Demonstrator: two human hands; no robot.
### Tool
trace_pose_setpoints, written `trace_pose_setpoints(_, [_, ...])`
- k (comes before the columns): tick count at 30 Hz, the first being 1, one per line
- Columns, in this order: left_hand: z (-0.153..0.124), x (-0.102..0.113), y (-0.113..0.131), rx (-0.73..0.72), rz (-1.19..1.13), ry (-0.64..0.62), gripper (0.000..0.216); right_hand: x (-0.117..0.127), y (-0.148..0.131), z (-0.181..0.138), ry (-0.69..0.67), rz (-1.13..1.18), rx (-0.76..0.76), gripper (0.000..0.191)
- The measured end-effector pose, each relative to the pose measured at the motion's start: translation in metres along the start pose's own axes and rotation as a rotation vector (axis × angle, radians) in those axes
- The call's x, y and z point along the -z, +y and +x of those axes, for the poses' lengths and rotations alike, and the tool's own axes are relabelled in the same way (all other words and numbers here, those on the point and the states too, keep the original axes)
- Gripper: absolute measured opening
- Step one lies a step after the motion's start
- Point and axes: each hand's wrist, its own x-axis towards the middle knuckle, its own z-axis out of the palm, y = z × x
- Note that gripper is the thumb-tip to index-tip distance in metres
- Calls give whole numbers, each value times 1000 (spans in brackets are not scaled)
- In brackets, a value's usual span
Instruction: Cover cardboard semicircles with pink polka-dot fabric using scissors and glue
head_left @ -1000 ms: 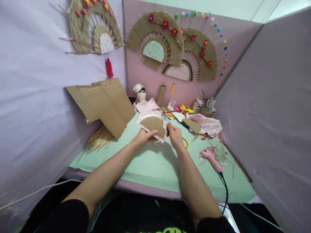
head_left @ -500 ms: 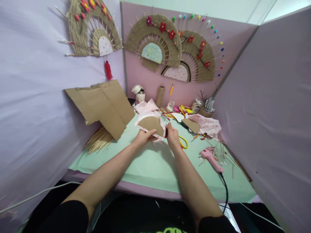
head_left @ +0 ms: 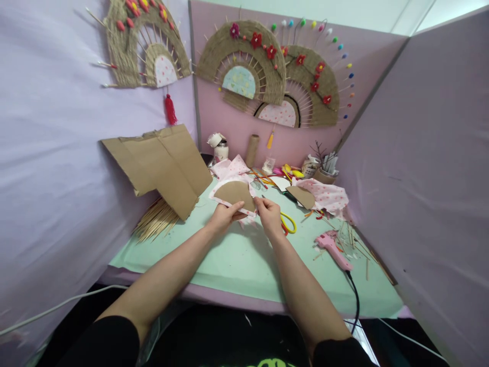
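A brown cardboard semicircle [head_left: 234, 193] lies on a piece of pink dotted fabric [head_left: 229, 176] above the green mat [head_left: 237, 260]. My left hand [head_left: 222, 216] grips its near edge, thumb on top. My right hand [head_left: 269, 215] pinches the fabric's edge at the semicircle's right corner. Both hands are closed on the piece. Yellow-handled scissors [head_left: 287, 223] lie just right of my right hand.
A pink glue gun [head_left: 333, 249] with a black cord lies to the right among loose sticks. Large cardboard sheets [head_left: 162, 162] lean at the left over a bundle of bamboo skewers [head_left: 155, 220]. More dotted fabric [head_left: 324, 196], tubes and cups crowd the back. Woven fans hang on the walls.
My right hand has slid left along the fabric's edge toward the left hand. The semicircle has tipped slightly flatter and moved a little left.
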Motion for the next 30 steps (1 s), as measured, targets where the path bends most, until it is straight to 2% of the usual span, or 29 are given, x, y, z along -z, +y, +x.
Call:
trace_pose_setpoints(6, [1,1,2,-12,-27,32,47,-1,4,1,-79,119,-92,50])
trace_pose_setpoints(10, [1,1,3,-30,-35,45,49,-2,5,0,-44,45,-65,40])
trace_pose_setpoints(13, [2,2,4,-39,-9,32,50,1,2,1,-82,51,-88,45])
trace_pose_setpoints(17, [2,5,6,-92,77,-21,55,6,0,7,-115,245,-188,52])
trace_pose_setpoints(20, [2,6,7,-109,138,-31,53,8,2,10,-132,329,-199,44])
trace_pose_setpoints(23, [0,6,8,-95,165,-22,53,6,5,8,-146,261,-146,35])
trace_pose_setpoints(26, [-1,4,9,-75,169,-9,54,5,4,5,-85,140,-72,32])
trace_pose_setpoints(30, [-2,3,10,-79,176,-19,53,5,0,4,-103,142,-95,40])
